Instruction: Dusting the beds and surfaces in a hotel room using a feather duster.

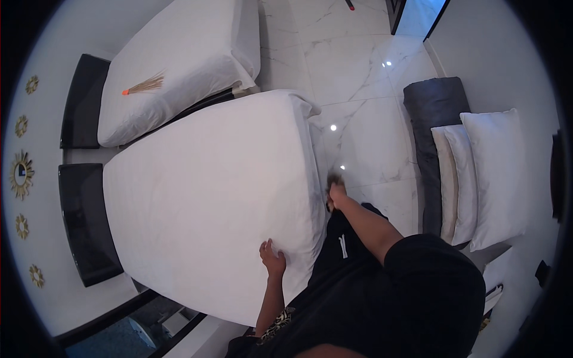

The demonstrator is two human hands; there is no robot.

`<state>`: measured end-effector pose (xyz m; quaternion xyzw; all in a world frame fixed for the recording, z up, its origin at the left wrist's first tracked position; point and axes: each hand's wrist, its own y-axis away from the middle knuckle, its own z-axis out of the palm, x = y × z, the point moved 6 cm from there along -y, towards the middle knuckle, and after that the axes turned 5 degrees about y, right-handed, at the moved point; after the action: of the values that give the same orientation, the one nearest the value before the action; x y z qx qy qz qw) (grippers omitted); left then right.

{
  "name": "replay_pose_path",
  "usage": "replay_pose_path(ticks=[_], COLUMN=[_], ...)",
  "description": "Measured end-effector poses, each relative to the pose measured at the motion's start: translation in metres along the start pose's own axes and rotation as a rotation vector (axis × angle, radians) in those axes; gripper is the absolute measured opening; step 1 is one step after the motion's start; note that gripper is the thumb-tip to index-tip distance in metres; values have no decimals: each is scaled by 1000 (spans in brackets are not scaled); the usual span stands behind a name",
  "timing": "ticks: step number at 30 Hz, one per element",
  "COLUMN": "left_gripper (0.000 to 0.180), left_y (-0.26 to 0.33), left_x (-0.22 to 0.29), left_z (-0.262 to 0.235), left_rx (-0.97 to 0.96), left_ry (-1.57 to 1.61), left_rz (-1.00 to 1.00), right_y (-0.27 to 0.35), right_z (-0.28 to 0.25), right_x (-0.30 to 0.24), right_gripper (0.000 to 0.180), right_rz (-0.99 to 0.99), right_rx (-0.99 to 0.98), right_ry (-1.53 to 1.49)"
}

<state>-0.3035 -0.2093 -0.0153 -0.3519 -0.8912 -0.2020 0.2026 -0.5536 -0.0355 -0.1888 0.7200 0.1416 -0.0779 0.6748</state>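
A bed (209,173) covered with a smooth white fitted sheet lies in front of me. Over its near edge is my left hand (273,261), fingers apart and holding nothing; whether it touches the sheet I cannot tell. My right hand (338,194) is closed at the foot end of the bed, just off the sheet's hanging side. Out of its fist sticks a dark bristly thing (335,179), smeared by motion, so its exact kind is unclear.
A second white-sheeted bed (179,53) stands beyond, with a straw whisk (145,84) with an orange end on it. Dark headboards (88,224) line the left wall. At right are a rolled dark grey bundle (433,98) and stacked pillows (492,173). Marble-look tiles (370,137) cover the floor.
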Motion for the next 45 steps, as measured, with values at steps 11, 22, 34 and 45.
replay_pose_path(ticks=[11, 22, 34, 45], left_gripper=[50, 54, 43, 37], left_y=[-33, -14, -41, -89], left_x=[-3, 32, 147, 153], left_z=[8, 46, 106, 130], left_rx=[-115, -197, -427, -496], left_ry=[134, 116, 579, 475], left_rz=[-100, -560, -665, -540], right_y=[79, -58, -13, -82], right_z=[65, 2, 71, -90], right_x=[-269, -145, -324, -226], right_gripper=[34, 32, 31, 26], right_rz=[-1079, 113, -1017, -207], right_rx=[-184, -37, 146, -72], right_ry=[-421, 76, 808, 1102])
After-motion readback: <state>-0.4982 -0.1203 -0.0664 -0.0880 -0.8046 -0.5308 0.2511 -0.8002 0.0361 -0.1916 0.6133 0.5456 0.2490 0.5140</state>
